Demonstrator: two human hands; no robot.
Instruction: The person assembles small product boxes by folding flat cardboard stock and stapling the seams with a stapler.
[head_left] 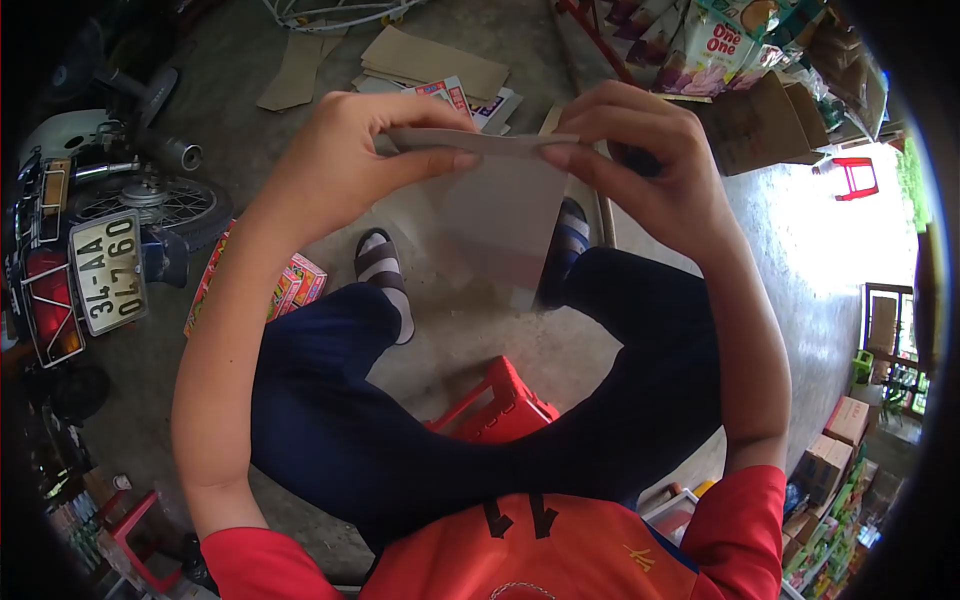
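A pale sheet of paper [505,205] hangs between both hands at the top middle, its lower part blurred. Along its upper edge runs a folded-over strip. My left hand [365,145] pinches the left end of this strip, thumb below and fingers above. At the other end, my right hand [640,150] grips the strip between thumb and fingers, close to the middle. Both hands are raised above my knees and the floor. Below the sheet, a red plastic stool [495,405] shows between my legs.
A motorbike with a license plate [108,272] stands at the left, near colourful boxes [300,282] on the floor. Flattened cardboard [435,65] and printed sheets lie ahead. An open cardboard box [765,120] sits at the upper right, and a red stool [855,178] beyond it.
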